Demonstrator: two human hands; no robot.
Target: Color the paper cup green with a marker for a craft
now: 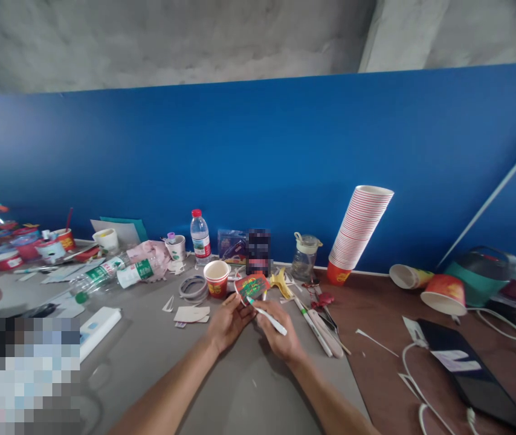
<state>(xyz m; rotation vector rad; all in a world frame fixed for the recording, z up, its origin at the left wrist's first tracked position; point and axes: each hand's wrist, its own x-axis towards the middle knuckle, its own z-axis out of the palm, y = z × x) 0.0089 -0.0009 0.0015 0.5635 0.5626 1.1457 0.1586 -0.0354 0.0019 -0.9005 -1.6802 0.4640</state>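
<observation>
Marker [272, 321], white-barrelled and green at the tip, sits pinched between the fingers of the right hand [280, 333], its point at the lower edge of a red printed cup [252, 285] (whether it actually touches is too small to tell). The cup, patterned in green and yellow, is tilted over the middle of the grey worktop [244, 393], and the left hand [227, 321] grips it from below and from the left, fingers bent against it. The two hands are close together, just about meeting beneath the cup.

Just to the left stands an upright paper cup [216, 280], red outside and pale within, with a roll of tape [193, 290] beside it and some white card pieces [191, 314] nearer the person. Behind these rises a water bottle [200, 238] with a red cap. To the right of the held cup lies a yellow scrap [280, 283], and past it a green-and-white pen [312, 326] slants beside the right hand. A lidded glass jar [304, 257] stands near the blue partition [240, 151]; farther right, a tall stack of cups [360, 229] leans rightward. Two clear bottles with green labels [117, 273] lie on their sides at left.
</observation>
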